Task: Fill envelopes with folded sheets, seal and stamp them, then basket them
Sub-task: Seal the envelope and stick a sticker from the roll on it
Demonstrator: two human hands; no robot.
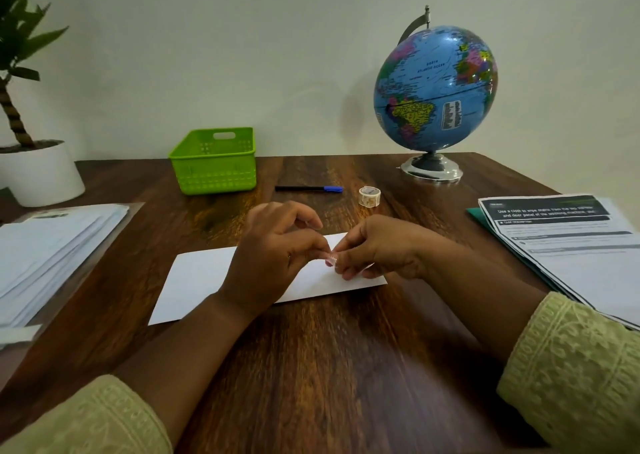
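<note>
A flat white paper envelope (197, 280) lies on the dark brown wooden table (329, 367). It is a long rectangle, smooth and plain, and it sits a bit slanted. Both hands are right above its right half.

The left hand (273, 256) and the right hand (377, 249) meet at their fingertips. Between them they pinch a tiny pale sticker (331, 259) with a wavy edge. The fingers of both hands are curled in tight around it. The sticker is just over the envelope, but I cannot tell if it touches the paper. Both sleeves are soft light green cloth with bumpy stitched patterns.

Behind the hands lies a thin black pen with a blue cap (308, 188). Near it stands a small round roll of stickers (369, 196). A bright green plastic basket (214, 162) with little holes in its sides sits at the back of the table.

A shiny blue round globe (436, 90) stands on a silver foot at the back right. A pile of white papers (52, 245) lies on the left, and printed sheets (571, 245) lie on the right.
</note>
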